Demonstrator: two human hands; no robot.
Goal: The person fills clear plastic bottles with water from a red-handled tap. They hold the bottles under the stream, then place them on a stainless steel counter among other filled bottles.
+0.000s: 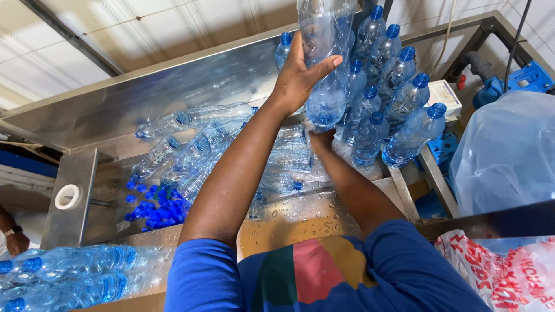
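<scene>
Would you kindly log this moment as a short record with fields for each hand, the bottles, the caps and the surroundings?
Left hand: grips the side of an upended clear plastic bottle
Right hand: under that bottle's blue-capped neck; grip cannot be told
Standing bottles: capped blue, packed together right of the hands
Lying bottles: heaped in the steel trough
Loose caps: blue, piled at the trough's left end
Worktop: wet with droplets
Plastic bag: large, translucent, far right
Other person's hand: at left edge

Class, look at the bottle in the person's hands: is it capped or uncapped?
Capped: the bottle in the left hand has a blue cap at its lower end.
</scene>
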